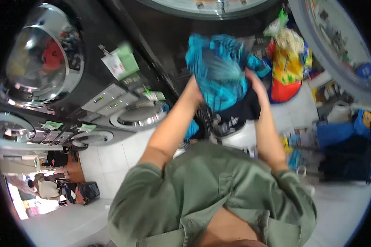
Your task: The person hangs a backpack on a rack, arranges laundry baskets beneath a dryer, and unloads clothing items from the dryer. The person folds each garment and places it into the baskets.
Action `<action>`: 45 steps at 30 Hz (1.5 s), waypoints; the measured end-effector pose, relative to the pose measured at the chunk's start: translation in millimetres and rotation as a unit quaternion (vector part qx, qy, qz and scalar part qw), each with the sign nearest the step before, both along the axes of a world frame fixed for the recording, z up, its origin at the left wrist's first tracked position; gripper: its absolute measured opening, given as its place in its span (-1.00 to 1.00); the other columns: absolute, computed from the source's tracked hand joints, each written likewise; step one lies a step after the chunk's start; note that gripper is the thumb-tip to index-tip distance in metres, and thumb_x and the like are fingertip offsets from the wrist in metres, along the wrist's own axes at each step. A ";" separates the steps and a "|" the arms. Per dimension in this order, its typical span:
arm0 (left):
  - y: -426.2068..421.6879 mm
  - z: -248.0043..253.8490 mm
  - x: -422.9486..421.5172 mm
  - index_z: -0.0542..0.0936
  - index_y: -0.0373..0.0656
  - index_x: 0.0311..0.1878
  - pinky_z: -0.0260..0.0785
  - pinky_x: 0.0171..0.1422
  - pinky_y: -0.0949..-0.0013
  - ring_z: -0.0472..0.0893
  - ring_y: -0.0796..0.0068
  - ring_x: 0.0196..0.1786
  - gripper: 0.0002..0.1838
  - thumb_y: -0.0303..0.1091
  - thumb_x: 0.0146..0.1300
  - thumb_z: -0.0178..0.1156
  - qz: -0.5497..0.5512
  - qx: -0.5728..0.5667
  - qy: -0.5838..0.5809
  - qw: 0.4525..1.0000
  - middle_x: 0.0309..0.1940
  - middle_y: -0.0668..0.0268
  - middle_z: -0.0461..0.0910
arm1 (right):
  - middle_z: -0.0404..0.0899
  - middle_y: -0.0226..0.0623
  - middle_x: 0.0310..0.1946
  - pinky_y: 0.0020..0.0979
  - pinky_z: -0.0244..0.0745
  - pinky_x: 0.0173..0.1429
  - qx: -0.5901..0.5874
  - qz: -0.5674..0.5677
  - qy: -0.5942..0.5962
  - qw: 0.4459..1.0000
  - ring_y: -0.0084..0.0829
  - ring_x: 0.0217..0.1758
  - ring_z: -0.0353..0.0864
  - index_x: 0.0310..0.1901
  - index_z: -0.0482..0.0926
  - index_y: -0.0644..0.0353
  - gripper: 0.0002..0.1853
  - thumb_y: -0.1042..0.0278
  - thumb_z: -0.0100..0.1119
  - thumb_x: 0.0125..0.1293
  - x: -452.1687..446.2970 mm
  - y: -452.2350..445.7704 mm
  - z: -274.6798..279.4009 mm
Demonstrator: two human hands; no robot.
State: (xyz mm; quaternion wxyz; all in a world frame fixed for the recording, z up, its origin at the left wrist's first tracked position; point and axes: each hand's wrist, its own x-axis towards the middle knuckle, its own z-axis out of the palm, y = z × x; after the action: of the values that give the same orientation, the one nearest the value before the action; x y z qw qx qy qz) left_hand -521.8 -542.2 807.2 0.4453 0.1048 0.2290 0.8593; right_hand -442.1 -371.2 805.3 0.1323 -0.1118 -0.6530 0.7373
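Observation:
A crumpled bundle of bright blue laundry (pixel 220 78), blurred by motion, is held up in front of my chest between both hands. My left hand (pixel 196 91) grips its left side, fingers mostly hidden by the cloth. On the opposite side my right hand (pixel 254 84) is closed against the bundle, and its fingers are partly covered too. Dark cloth (pixel 245 105) hangs below the blue fabric near my right hand. Underneath, more blue cloth (pixel 191 130) shows beside a dark basket (pixel 206 119), partly hidden by my left forearm.
A washing machine with its round door (pixel 346 45) swung out stands ahead on the right. Bags of colourful laundry (pixel 287 68) lie beside it. More front-loading machines (pixel 41 57) line the left. At right is a blue and black bag (pixel 344 144). People (pixel 45 185) are far off at left.

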 end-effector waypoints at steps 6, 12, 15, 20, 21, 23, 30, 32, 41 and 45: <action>-40.4 -16.9 -14.5 0.44 -0.17 -0.04 0.15 0.21 0.06 0.43 0.20 0.04 -0.60 -0.14 0.24 -0.24 0.168 -0.125 -0.163 0.964 -0.02 0.19 0.46 | 0.51 0.00 -0.26 -0.27 0.46 -0.04 -0.554 0.135 -0.110 0.814 -0.18 -0.16 0.54 -0.19 0.42 0.37 -0.66 0.19 -0.07 0.25 41.6 25.0 11.9; -76.9 8.5 -2.4 0.37 -0.22 0.05 0.09 0.26 0.06 0.35 0.16 0.13 -0.54 -0.15 0.26 -0.34 0.227 -0.106 -0.125 0.960 0.06 0.13 0.38 | 0.51 -0.03 -0.26 -0.29 0.49 -0.09 -0.449 -0.013 -0.117 0.886 -0.19 -0.22 0.54 -0.19 0.41 0.33 -0.71 0.23 -0.07 0.25 54.6 41.9 -29.2; -105.5 22.2 9.0 0.30 -0.23 0.12 0.00 0.30 0.03 0.26 0.13 0.20 -0.51 -0.13 0.27 -0.39 0.228 -0.032 -0.086 0.969 0.13 0.11 0.30 | 0.53 -0.10 -0.30 -0.28 0.47 -0.06 -0.457 -0.026 -0.134 0.879 -0.24 -0.21 0.54 -0.22 0.43 0.32 -0.74 0.26 0.00 0.21 55.5 43.3 -36.7; -136.3 40.6 39.3 0.20 -0.25 0.19 -0.08 0.33 0.01 0.17 0.09 0.25 -0.47 -0.09 0.30 -0.44 0.368 -0.074 -0.112 0.920 0.20 0.07 0.19 | 0.51 -0.31 -0.47 -0.37 0.45 -0.34 -0.413 -0.010 -0.053 0.909 -0.38 -0.46 0.52 -0.39 0.44 0.13 -0.84 0.25 0.13 0.13 53.0 24.7 4.9; -146.4 37.5 43.3 0.19 -0.22 0.20 -0.07 0.32 0.00 0.19 0.10 0.24 -0.47 -0.08 0.31 -0.44 0.337 0.015 -0.124 0.933 0.20 0.09 0.19 | 0.50 -0.33 -0.48 -0.43 0.40 -0.44 -0.385 0.046 -0.075 0.919 -0.43 -0.53 0.48 -0.39 0.45 0.13 -0.82 0.22 0.13 0.13 47.9 25.2 -4.4; -161.1 32.9 52.8 0.20 -0.20 0.19 -0.06 0.31 -0.01 0.20 0.11 0.24 -0.47 -0.05 0.31 -0.43 0.356 -0.076 -0.134 0.922 0.20 0.11 0.20 | 0.49 -0.39 -0.52 -0.64 0.14 -0.72 -0.370 0.190 -0.160 0.895 -0.63 -0.69 0.34 -0.42 0.44 0.13 -0.77 0.14 0.12 0.15 40.6 21.0 -17.9; -267.9 -4.7 100.6 0.32 -0.32 0.04 0.30 0.11 0.14 0.45 0.20 0.02 -0.59 -0.19 0.27 -0.11 0.603 -0.289 -0.023 0.743 0.01 0.11 0.40 | 0.44 -0.48 -0.60 -0.74 0.00 -0.79 -0.427 0.368 -0.406 0.719 -0.73 -0.86 0.08 -0.31 0.45 0.20 -0.71 0.11 0.10 0.16 20.0 -65.3 -52.1; -294.1 -13.6 114.2 0.33 -0.32 0.03 0.32 0.09 0.13 0.46 0.18 0.00 -0.63 -0.24 0.27 -0.12 0.636 -0.234 -0.029 0.734 -0.02 0.10 0.42 | 0.46 -0.50 -0.54 -0.76 -0.01 -0.74 -0.349 0.371 -0.417 0.752 -0.77 -0.78 0.12 -0.25 0.47 0.26 -0.80 0.32 0.08 0.15 14.1 -111.3 -100.0; -319.5 -4.6 165.3 0.42 -0.38 -0.12 0.40 -0.09 0.30 0.54 0.28 -0.21 -0.63 -0.66 -0.12 0.07 0.648 -0.401 0.020 0.647 -0.25 0.15 0.52 | 0.47 -0.21 -0.20 -0.35 0.39 -0.15 -0.082 0.407 -0.473 0.777 -0.36 -0.20 0.49 -0.01 0.33 0.24 -0.51 0.37 0.23 -0.02 -6.5 -196.8 -194.0; -323.5 30.9 176.4 0.43 -0.39 -0.14 0.42 -0.12 0.34 0.56 0.27 -0.26 -0.61 -0.72 -0.17 0.07 0.594 -0.431 0.101 0.671 -0.26 0.14 0.53 | 0.42 -0.07 -0.05 -0.32 0.21 0.15 0.104 0.403 -0.272 0.868 -0.30 0.01 0.42 0.19 0.12 0.28 -0.19 0.26 0.32 -0.09 -47.1 -174.3 -197.1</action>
State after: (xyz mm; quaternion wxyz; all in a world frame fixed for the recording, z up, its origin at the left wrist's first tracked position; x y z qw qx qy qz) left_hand -345.4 -865.7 838.1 -0.1898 -0.1708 0.6313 0.7323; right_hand -489.3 -545.6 608.1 -0.3484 -0.0213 -0.7242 0.5948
